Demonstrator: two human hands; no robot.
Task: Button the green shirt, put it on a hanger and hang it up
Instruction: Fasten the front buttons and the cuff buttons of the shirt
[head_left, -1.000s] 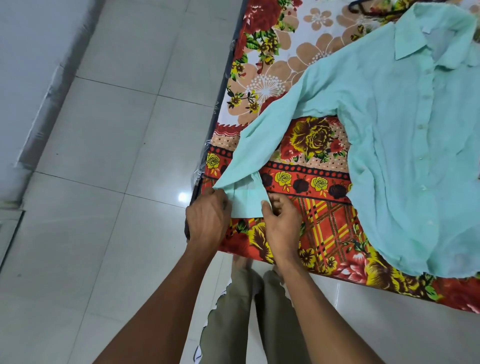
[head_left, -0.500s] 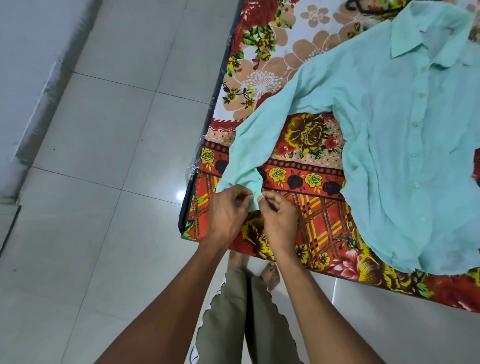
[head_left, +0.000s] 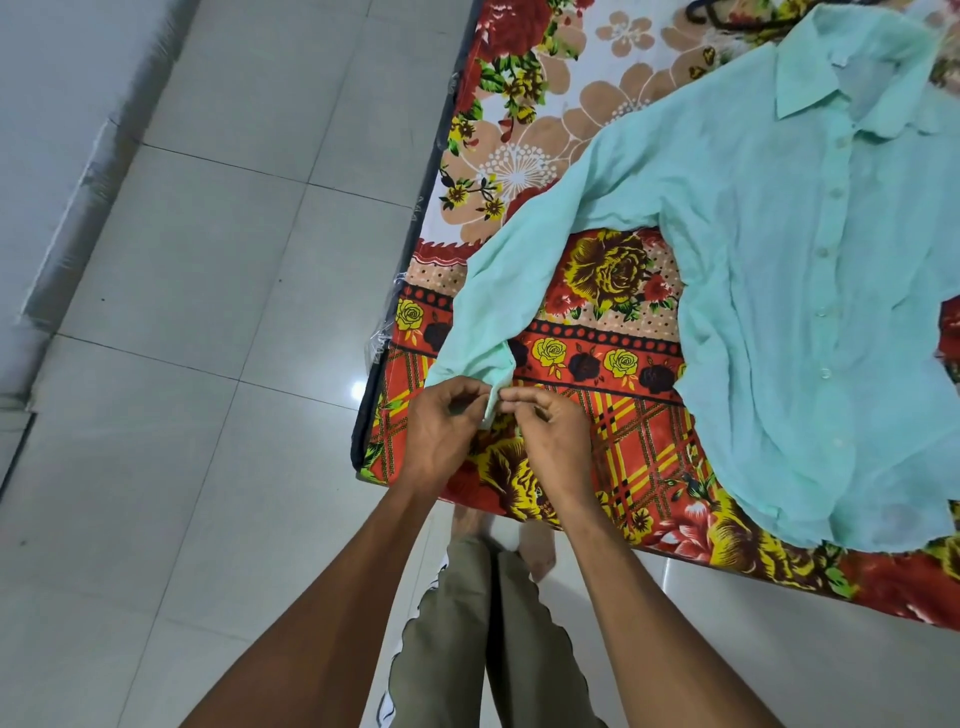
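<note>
The pale green shirt (head_left: 789, 270) lies flat, front up, on a flowered bedsheet, its button row closed down the front and its collar toward the far side. Its left sleeve (head_left: 514, 270) stretches toward the bed's near corner. There my left hand (head_left: 441, 431) and my right hand (head_left: 550, 436) pinch the sleeve's cuff (head_left: 491, 382) between their fingertips, one on each side of the cuff opening. A dark hanger (head_left: 711, 13) shows partly at the top edge beyond the collar.
The bed (head_left: 597, 130) with its red, yellow and beige flowered sheet fills the right half; its dark corner edge (head_left: 363, 415) is just left of my hands. Pale floor tiles (head_left: 218, 312) lie to the left, with a wall base (head_left: 67, 218). My legs stand below.
My hands have drawn together on the cuff: from flat on its two sides to fingertips pinching its edges. The view has shifted slightly left and down the bed.
</note>
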